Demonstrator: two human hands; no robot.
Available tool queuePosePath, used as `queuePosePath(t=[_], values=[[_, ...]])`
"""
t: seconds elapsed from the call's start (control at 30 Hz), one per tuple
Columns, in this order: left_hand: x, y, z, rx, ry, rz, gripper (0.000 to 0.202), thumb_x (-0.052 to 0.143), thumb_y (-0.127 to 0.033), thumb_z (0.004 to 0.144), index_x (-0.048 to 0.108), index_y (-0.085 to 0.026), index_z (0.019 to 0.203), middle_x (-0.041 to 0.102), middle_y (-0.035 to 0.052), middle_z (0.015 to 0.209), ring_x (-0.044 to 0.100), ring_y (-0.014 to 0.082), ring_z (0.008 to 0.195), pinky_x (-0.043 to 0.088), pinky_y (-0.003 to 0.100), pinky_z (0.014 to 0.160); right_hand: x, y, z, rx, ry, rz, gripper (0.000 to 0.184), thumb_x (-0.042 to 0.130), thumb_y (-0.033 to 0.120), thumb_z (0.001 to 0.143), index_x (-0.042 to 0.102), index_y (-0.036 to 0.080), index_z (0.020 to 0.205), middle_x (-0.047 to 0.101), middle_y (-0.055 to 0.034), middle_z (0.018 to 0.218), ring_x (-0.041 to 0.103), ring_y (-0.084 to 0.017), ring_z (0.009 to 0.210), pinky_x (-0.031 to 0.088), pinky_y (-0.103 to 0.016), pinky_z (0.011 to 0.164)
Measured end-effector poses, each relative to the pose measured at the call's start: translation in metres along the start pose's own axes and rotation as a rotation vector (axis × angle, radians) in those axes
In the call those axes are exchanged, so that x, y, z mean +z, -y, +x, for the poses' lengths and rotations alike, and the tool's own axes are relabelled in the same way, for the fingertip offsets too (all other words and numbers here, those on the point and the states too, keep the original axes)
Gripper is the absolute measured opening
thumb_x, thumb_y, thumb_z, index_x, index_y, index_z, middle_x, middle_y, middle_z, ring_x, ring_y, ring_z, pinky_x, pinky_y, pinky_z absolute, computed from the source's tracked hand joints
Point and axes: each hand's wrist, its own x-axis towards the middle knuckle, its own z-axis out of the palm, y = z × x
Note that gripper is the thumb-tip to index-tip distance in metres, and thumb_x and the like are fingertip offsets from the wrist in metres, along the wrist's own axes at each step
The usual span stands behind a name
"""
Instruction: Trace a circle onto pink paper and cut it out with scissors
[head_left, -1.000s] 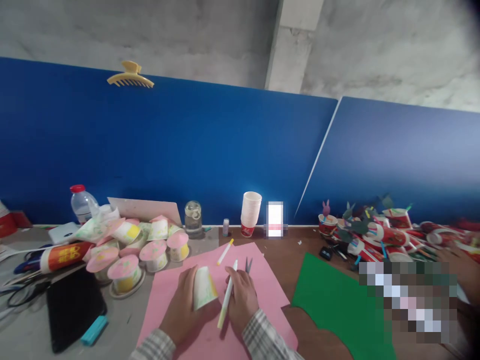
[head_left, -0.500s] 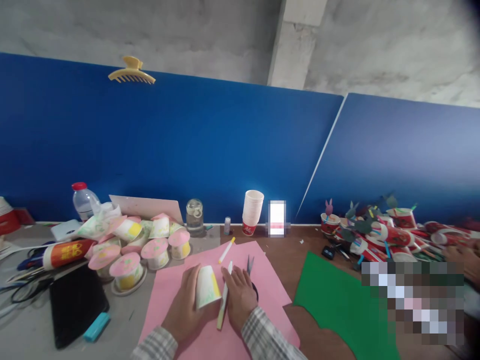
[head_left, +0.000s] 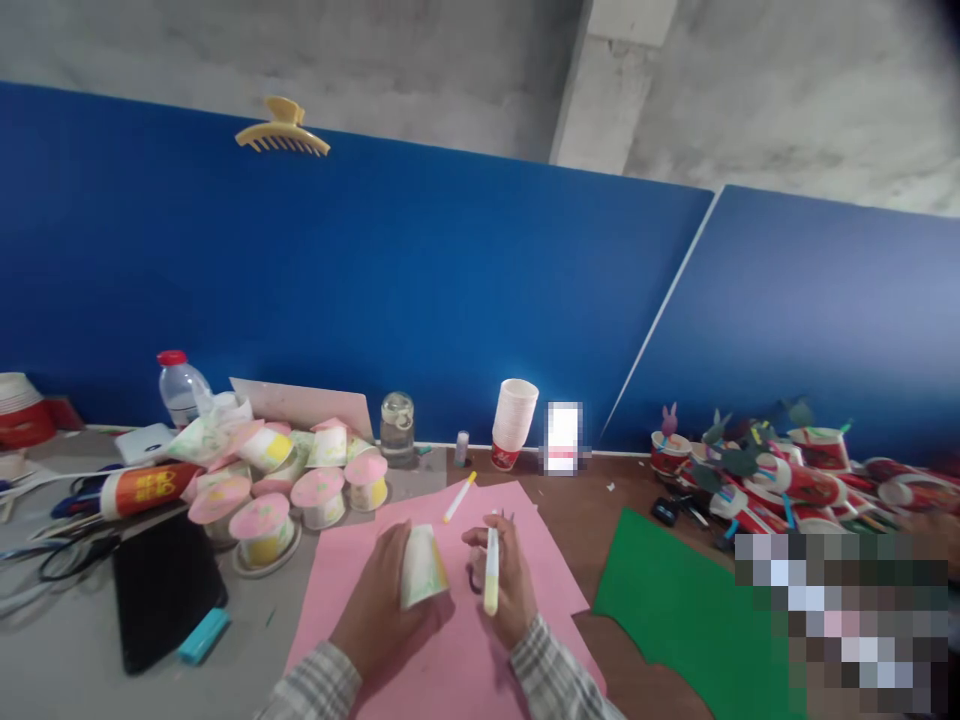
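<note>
My left hand (head_left: 379,605) is wrapped round a white paper cup (head_left: 422,568) with yellow and green colouring, tipped slightly over the pink paper (head_left: 420,665). In my right hand (head_left: 512,590) is a white marker pen (head_left: 491,572) with a pale yellow end, held upright between thumb and fingers. The pen is apart from the cup. Behind my right hand lie scissors (head_left: 474,577), mostly hidden by it. A second marker (head_left: 460,497), with a yellow tip, rests at the far edge of the pink paper.
Decorated cups with pink tops (head_left: 319,497) crowd the left, near a black tablet (head_left: 166,600) and a blue highlighter (head_left: 203,636). A cup stack (head_left: 515,420) and a glass jar (head_left: 397,428) stand behind. Green paper (head_left: 686,610) lies right, below piled red cups (head_left: 806,482).
My right hand has lifted from the paper and turned, now holding the marker pen upright in its fingers. The cup has turned slightly in my left hand. The view has shifted a little.
</note>
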Motion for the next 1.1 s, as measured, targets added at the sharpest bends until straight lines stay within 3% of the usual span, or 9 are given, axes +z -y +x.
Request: queuePosePath(t=[0.13,0.3,0.47,0.53,0.67,0.77,0.83,0.97,1.1], values=[[0.0,0.006,-0.003,0.102,0.014,0.037,0.093,0.068,-0.049,0.054,0.022,-0.021,0.129,0.043,0.016,0.126,0.037,0.036,0.118,0.039,0.054,0.095,-0.005,0.02,0.011,0.03,-0.005,0.015,0.032,0.054,0.038,0.071,0.048,0.024,0.099,0.067,-0.0042,0.077,0.063,-0.025,0.066,0.051,-0.035,0.058],[-0.004,0.003,-0.003,0.121,0.003,0.017,0.082,0.059,-0.052,0.064,0.022,-0.021,0.129,0.043,0.0159,0.127,0.038,0.033,0.118,0.038,0.053,0.096,0.004,0.019,0.028,0.16,-0.022,0.179,0.042,0.056,0.052,0.067,0.05,0.023,0.097,0.068,-0.0046,0.076,0.063,-0.027,0.077,0.048,-0.043,0.073],[0.0,0.009,-0.003,0.002,-0.054,-0.032,0.066,0.048,-0.051,0.072,0.029,-0.02,0.127,0.045,0.0161,0.125,0.038,0.0321,0.118,0.037,0.054,0.095,0.015,0.019,0.048,0.402,0.084,0.522,0.053,0.047,0.065,0.064,0.059,0.017,0.084,0.068,-0.0083,0.062,0.063,-0.026,0.06,0.049,-0.04,0.062],[0.001,0.011,-0.002,-0.023,-0.079,-0.056,0.064,0.047,-0.051,0.072,0.032,-0.02,0.126,0.047,0.0161,0.124,0.039,0.0318,0.117,0.037,0.053,0.095,0.016,0.022,0.052,0.429,0.098,0.561,0.053,0.043,0.063,0.067,0.062,0.015,0.079,0.062,-0.0053,0.05,0.059,-0.023,0.051,0.048,-0.037,0.058],[-0.003,0.007,-0.002,-0.02,-0.115,-0.087,0.056,0.047,-0.048,0.073,0.038,-0.022,0.122,0.05,0.0138,0.12,0.042,0.0309,0.114,0.038,0.052,0.093,0.02,0.023,0.047,0.275,0.044,0.358,0.032,0.052,0.045,0.069,0.062,0.016,0.081,0.046,0.0061,0.038,0.048,-0.017,0.041,0.043,-0.03,0.05],[-0.009,-0.002,-0.001,-0.016,-0.141,-0.107,0.047,0.049,-0.043,0.073,0.045,-0.023,0.115,0.053,0.0123,0.116,0.045,0.0304,0.11,0.04,0.051,0.092,0.023,0.02,0.034,0.07,0.067,0.066,0.021,0.056,0.033,0.069,0.062,0.019,0.084,0.059,0.0008,0.057,0.054,-0.019,0.051,0.043,-0.028,0.05],[-0.014,-0.01,-0.001,-0.016,-0.163,-0.143,0.039,0.05,-0.04,0.073,0.051,-0.023,0.108,0.058,0.011,0.106,0.05,0.0295,0.102,0.044,0.048,0.087,0.025,0.016,0.025,-0.13,0.111,-0.137,0.018,0.055,0.027,0.071,0.063,0.022,0.087,0.064,-0.003,0.073,0.058,-0.022,0.063,0.046,-0.031,0.058],[-0.019,-0.023,-0.001,-0.062,-0.112,-0.313,0.026,0.049,-0.033,0.073,0.057,-0.024,0.095,0.062,0.0053,0.083,0.058,0.0231,0.076,0.05,0.038,0.07,0.028,0.008,0.011,-0.535,0.158,-0.461,0.028,0.051,0.02,0.078,0.058,0.027,0.104,0.066,-0.0044,0.089,0.059,-0.026,0.084,0.037,-0.045,0.087],[-0.015,-0.025,0.0,-0.198,0.01,-0.549,0.028,0.054,-0.035,0.069,0.058,-0.023,0.095,0.061,0.0019,0.07,0.056,0.0189,0.06,0.049,0.033,0.056,0.033,0.009,0.001,-0.578,0.236,-0.644,0.044,0.048,0.021,0.078,0.044,0.025,0.122,0.063,-0.0081,0.102,0.051,-0.031,0.105,0.024,-0.05,0.098]])
